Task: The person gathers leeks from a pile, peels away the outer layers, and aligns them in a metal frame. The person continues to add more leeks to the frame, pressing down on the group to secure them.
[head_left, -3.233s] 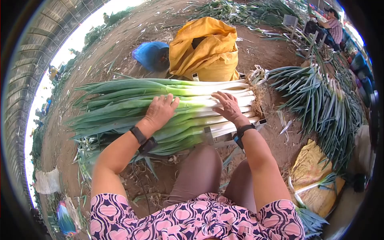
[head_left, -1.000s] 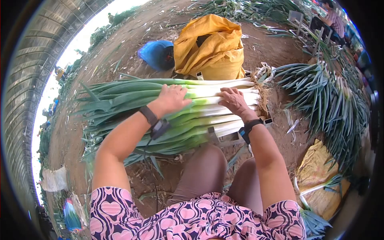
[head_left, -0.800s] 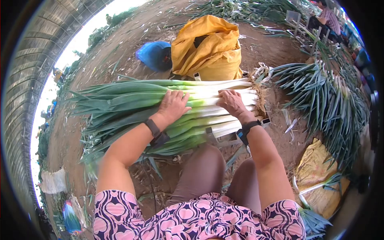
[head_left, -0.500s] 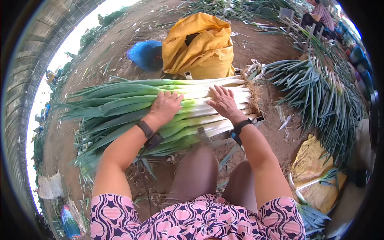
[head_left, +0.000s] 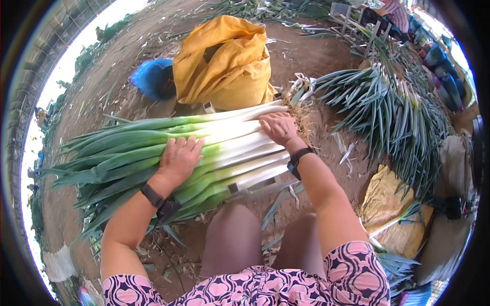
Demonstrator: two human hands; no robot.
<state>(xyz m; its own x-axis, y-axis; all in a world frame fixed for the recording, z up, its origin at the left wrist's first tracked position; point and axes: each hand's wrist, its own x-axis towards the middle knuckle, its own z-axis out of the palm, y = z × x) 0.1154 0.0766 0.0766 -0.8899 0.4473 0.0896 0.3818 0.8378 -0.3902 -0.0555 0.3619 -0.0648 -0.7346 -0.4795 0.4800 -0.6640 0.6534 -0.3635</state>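
A thick row of large green onions (head_left: pixel 224 150) lies side by side across a low support in front of my knees, green leaves to the left, white stalks and roots to the right. My left hand (head_left: pixel 179 159) rests on top where the leaves turn pale, fingers apart. On the white stalks close to the roots (head_left: pixel 301 120) lies my right hand (head_left: pixel 278 128), palm down, its fingers laid over the stalks and slightly bent. Neither hand lifts anything. Part of the support, with a metal-looking edge (head_left: pixel 265 186), shows below the stalks.
Behind the row stand a yellow sack (head_left: pixel 224 66) and a blue plastic bag (head_left: pixel 154 79). A big heap of green onions (head_left: pixel 388 112) lies on the soil at right, near a flattened yellow sack (head_left: pixel 393 204). Another person (head_left: pixel 395 15) sits at the far right.
My view has shifted, so the scene sits farther left. My right hand has moved along the stalks toward the roots, its fingers now closer together. My left hand still rests on the leaves.
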